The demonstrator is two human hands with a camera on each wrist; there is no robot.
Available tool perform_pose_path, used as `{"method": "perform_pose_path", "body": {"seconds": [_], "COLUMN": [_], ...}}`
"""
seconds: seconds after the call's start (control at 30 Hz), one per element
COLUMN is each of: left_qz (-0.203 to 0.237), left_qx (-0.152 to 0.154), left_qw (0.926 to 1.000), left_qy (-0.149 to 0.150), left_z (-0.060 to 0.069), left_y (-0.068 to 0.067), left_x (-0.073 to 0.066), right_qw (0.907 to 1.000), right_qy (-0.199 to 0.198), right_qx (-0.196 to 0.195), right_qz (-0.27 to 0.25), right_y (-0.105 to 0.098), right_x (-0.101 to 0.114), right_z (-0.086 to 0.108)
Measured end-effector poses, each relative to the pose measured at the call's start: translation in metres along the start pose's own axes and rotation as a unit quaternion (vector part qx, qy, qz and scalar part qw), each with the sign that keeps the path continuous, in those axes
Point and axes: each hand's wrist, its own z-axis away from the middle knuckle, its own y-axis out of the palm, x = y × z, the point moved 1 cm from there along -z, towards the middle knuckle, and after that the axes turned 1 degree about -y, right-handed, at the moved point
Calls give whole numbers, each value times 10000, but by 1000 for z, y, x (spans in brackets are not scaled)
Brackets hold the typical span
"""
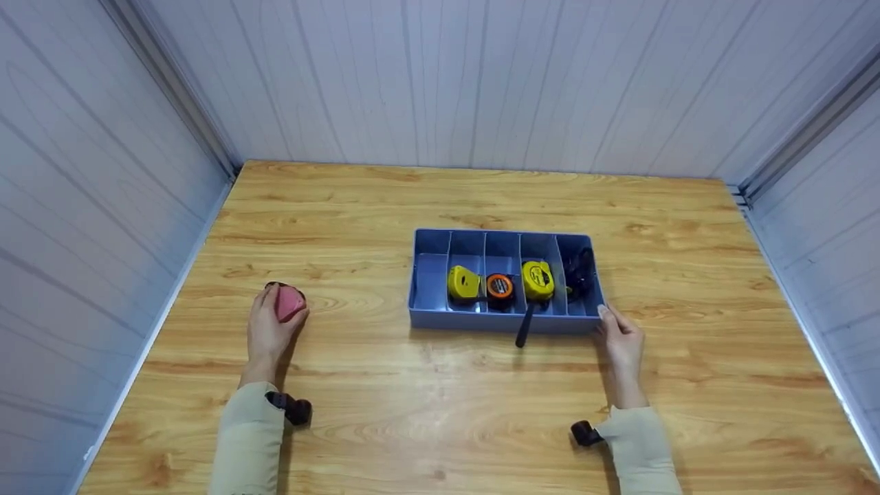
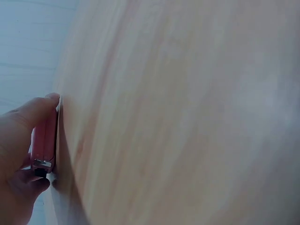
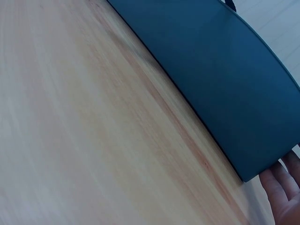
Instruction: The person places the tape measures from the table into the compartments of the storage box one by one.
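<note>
On the left of the table my left hand (image 1: pixel 267 335) grips a pink-red tape measure (image 1: pixel 289 303). The left wrist view shows its red case (image 2: pixel 43 140) between thumb and fingers, with the metal end hook at the bottom. My right hand (image 1: pixel 624 350) holds the front right corner of a blue-grey divided box (image 1: pixel 467 320), thumb on the rim. From the left, its second compartment holds a yellow tape measure (image 1: pixel 464 282), the third an orange and black one (image 1: pixel 500 285), and the fourth another yellow one (image 1: pixel 537 280). Dark items (image 1: pixel 581 275) lie in the rightmost compartment, their kind unclear.
A black strap (image 1: pixel 524 326) hangs over the box's front wall. The leftmost compartment (image 1: pixel 432 278) shows its bare floor. Pale panel walls (image 1: pixel 440 82) border the wooden table (image 1: pixel 440 412) at the back and both sides. Dark wrist cameras (image 1: pixel 298 411) stick out from both sleeves.
</note>
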Motion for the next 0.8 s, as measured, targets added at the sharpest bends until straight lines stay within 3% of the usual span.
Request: {"method": "perform_pose_path", "body": {"seconds": [0.13, 0.37, 0.47, 0.7, 0.8], "left_qz": [55, -31, -80, -56, 4], "left_qx": [-53, -185, -225, -512, -619], "left_qw": [10000, 9998, 9997, 9986, 9980], "left_qy": [-1, -10, -86, -104, -98], "left_z": [0, 0, 0, 0, 0], "left_y": [0, -3, -3, -4, -5], "left_x": [1, 0, 0, -3, -6], "right_qw": [9990, 9996, 9993, 9996, 9998], "right_qy": [-108, -63, -140, 53, -8], "right_qx": [64, 156, 181, -200, -107], "right_qz": [420, 236, 279, 194, 194], "right_y": [2, 4, 3, -2, -3], "right_x": [10, 16, 12, -9, -9], "right_z": [7, 11, 7, -8, -8]}}
